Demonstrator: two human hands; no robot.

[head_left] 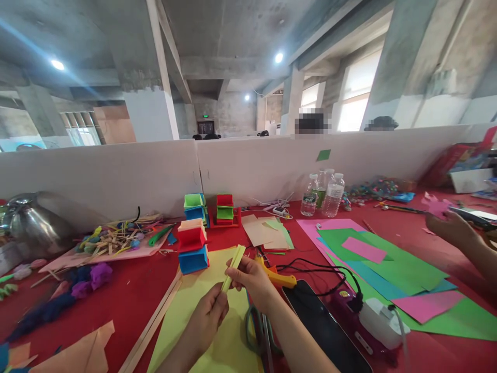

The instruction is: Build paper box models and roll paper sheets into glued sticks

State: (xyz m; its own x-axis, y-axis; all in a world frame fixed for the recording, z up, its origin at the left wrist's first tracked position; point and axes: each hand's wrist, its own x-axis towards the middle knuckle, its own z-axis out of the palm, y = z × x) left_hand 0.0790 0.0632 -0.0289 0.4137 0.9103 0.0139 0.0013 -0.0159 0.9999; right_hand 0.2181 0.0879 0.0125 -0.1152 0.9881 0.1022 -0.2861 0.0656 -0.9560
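Note:
A narrow folded strip of yellow-green paper point(233, 267) is held between both my hands above a large yellow-green sheet point(209, 316) on the red table. My left hand point(207, 318) pinches the strip's lower end. My right hand point(251, 280) grips it near the middle, fingers closed around it. The strip slants up to the right. Just beyond stand stacked folded paper boxes, red over blue point(192, 246).
Scissors point(258, 331), a dark tablet point(324, 329), a yellow glue gun point(277, 277) and a white device with cable point(382, 321) lie to the right. Coloured sheets point(392, 269), water bottles point(333, 194), craft sticks point(112, 239), a kettle point(37, 220). Another person's hand point(452, 228) reaches in at right.

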